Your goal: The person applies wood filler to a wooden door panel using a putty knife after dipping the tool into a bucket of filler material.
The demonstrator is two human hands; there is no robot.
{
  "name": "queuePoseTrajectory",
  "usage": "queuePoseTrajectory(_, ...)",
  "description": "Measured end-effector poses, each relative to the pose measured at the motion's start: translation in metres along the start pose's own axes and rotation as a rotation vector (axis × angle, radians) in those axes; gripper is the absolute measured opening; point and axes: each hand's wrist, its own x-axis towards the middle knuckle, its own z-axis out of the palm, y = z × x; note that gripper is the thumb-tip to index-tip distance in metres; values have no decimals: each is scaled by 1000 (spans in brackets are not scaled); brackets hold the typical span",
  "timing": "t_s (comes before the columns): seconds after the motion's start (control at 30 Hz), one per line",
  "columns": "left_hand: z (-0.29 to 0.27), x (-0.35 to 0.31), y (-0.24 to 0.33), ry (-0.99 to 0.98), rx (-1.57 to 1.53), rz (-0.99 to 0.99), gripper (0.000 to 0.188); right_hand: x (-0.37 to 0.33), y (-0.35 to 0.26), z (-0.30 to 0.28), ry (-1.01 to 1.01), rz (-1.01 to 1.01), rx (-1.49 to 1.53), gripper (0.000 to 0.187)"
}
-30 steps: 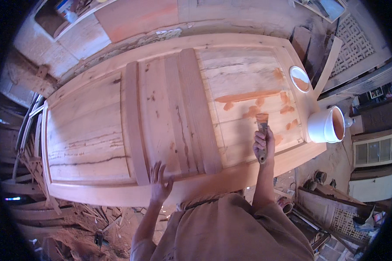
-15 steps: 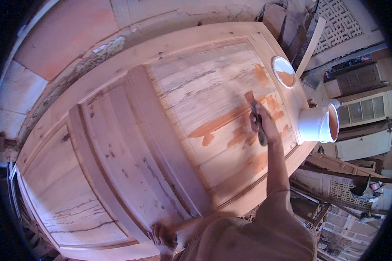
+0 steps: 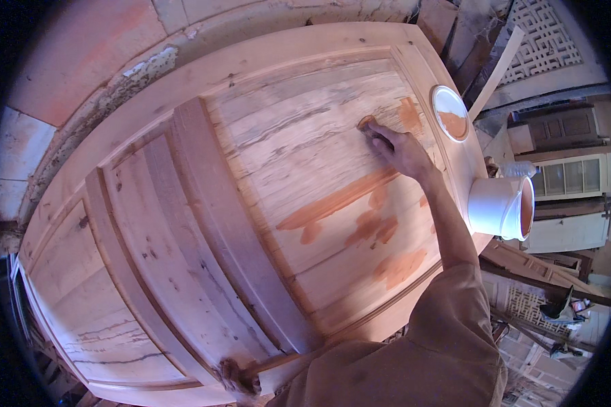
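Note:
A large wooden panelled door (image 3: 204, 234) lies flat before me. My right hand (image 3: 402, 150) grips a paintbrush (image 3: 367, 123), its bristle end over bare wood in the far part of the right panel; the hand hides most of the handle. Nearer me on that panel is a long streak of orange-brown coating (image 3: 339, 199), with several blotches around it. My left hand (image 3: 237, 378) rests on the door's near edge, holding nothing, fingers loosely spread. At the door's right end stand a white bucket (image 3: 483, 205) with orange-brown inside and a round white lid (image 3: 448, 96) smeared with the same colour.
A clear plastic bottle (image 3: 518, 168) is just beyond the bucket. Wooden boards and a white lattice panel (image 3: 540, 44) lean at the far right. More doors and a glazed frame (image 3: 577, 175) lie at the right. A tiled ledge (image 3: 88, 74) runs along the far left.
My right hand has moved the paintbrush away from me and left, off the coated streak onto bare wood. My left hand stays at the near edge. The view has shifted slightly.

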Motion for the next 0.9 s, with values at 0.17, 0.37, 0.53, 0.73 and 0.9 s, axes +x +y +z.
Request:
queuePoseTrajectory(0.17, 4, -28, -15, 5, 23, 2, 63, 1, 7, -30, -76, -37, 3, 42)
queuePoseTrajectory(0.37, 3, -48, -24, -104, 121, -83, 66, 9, 33, -1, 84, -128, 79, 42)
queuePoseTrajectory(0.53, 4, -49, -34, -107, 100, 47, 65, 7, 32, -32, 36, -56, 70, 40)
queuePoseTrajectory(0.73, 4, -51, -30, -111, 88, -72, 64, 11, 63, -8, 82, -114, 92, 40)
queuePoseTrajectory(0.9, 3, -55, -31, -121, 133, -28, 66, 23, 50, -35, -23, 16, 68, 39)
